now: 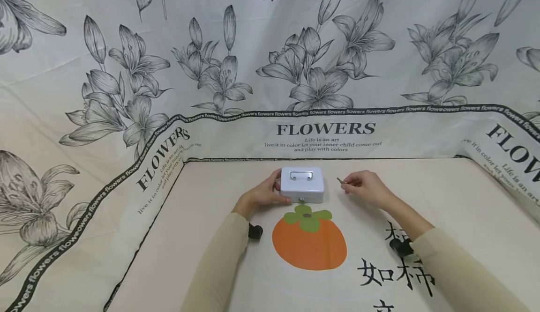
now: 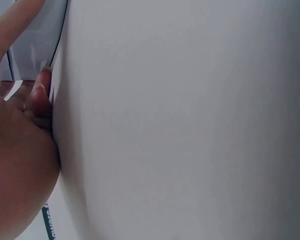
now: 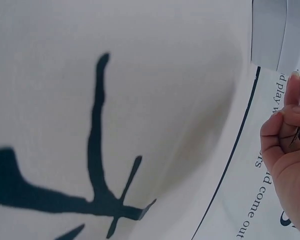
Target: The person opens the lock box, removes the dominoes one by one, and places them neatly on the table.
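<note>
A small white cash box (image 1: 302,188) with a metal carry handle (image 1: 301,175) on its lid stands on the table, lid down. A lock (image 1: 301,200) shows low on its front face. My left hand (image 1: 266,189) grips the box's left side, thumb along the front and fingers at the side and back. To the right of the box, apart from it, my right hand (image 1: 366,188) pinches a small key (image 1: 340,180) that points towards the box. In the right wrist view the fingers mostly cover the key.
A white tablecloth (image 1: 202,209) covers the table, printed with an orange persimmon (image 1: 310,244) and black characters (image 1: 396,274). Behind and at the sides hangs a flower-printed cloth (image 1: 236,134). Black wrist cameras sit at both sleeves.
</note>
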